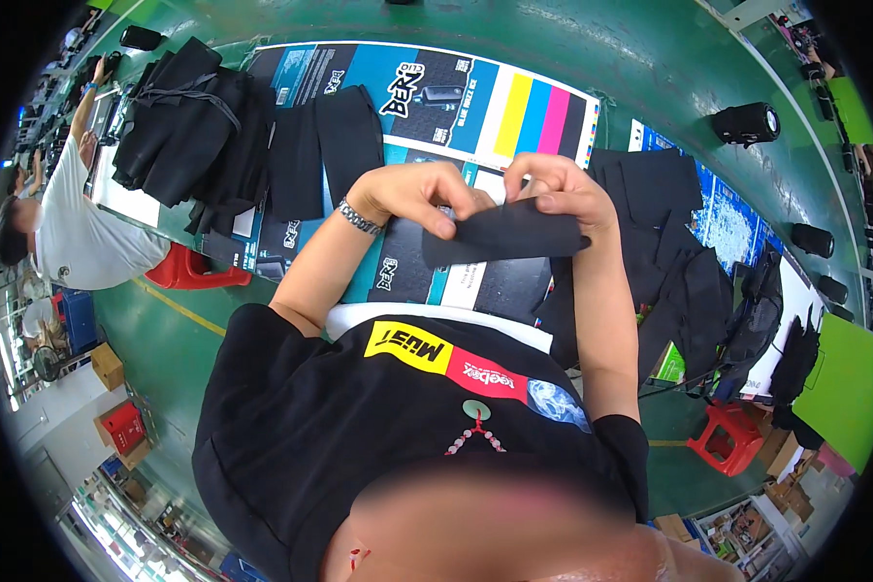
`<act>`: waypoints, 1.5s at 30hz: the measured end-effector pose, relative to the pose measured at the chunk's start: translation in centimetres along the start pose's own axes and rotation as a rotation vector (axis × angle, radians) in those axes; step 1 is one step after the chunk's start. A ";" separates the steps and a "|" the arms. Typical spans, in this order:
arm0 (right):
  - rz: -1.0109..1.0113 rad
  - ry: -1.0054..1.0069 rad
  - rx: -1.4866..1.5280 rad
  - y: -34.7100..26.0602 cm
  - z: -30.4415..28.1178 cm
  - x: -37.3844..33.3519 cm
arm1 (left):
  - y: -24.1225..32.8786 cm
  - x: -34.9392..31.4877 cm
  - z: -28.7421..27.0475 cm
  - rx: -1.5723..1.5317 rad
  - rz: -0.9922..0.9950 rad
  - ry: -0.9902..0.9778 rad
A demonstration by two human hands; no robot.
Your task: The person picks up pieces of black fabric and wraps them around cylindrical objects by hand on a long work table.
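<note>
A narrow black fabric piece (500, 238) is stretched between my hands over the printed sheets, close in front of my chest. My left hand (419, 194), with a metal watch band at its wrist, pinches the upper left part of the piece between thumb and fingers. Near its upper right end, my right hand (570, 194) grips it with bent fingers and the thumb on top. The fingertips of both hands point toward each other, partly hidden behind the cloth. Flat black fabric strips (296, 160) lie on the table beyond my left forearm.
Printed sheets (436, 58) with colour bars cover the table. A tied black fabric bundle (179, 126) sits at left, more black pieces (650, 184) at right. A dark bag (761, 310) lies farther right. Another person in white (92, 223) sits left on a red stool (189, 267).
</note>
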State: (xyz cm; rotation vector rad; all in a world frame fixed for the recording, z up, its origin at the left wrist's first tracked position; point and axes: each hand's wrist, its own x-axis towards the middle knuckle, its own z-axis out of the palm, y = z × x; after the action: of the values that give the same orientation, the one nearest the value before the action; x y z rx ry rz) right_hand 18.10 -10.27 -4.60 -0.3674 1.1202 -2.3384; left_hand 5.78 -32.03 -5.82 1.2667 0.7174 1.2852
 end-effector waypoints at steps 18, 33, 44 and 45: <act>-0.404 0.454 -0.110 -3.6 3.4 2.4 | 4.2 0.1 0.4 0.168 -0.102 0.691; -0.060 0.228 -0.438 -5.5 7.2 4.9 | 8.9 -0.8 1.8 0.051 0.225 0.638; -0.327 0.488 -0.303 -4.6 3.3 10.2 | 9.8 -1.9 -3.5 -0.002 0.199 0.916; -0.328 0.487 -0.306 -4.8 2.2 10.7 | 9.6 -1.9 -4.4 -0.001 0.202 0.915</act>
State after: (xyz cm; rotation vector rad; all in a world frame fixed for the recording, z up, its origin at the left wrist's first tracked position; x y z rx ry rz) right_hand 8.62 -15.13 0.70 -0.0864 1.7764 -2.6230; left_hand -1.51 -34.29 1.75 0.7081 1.2326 2.0536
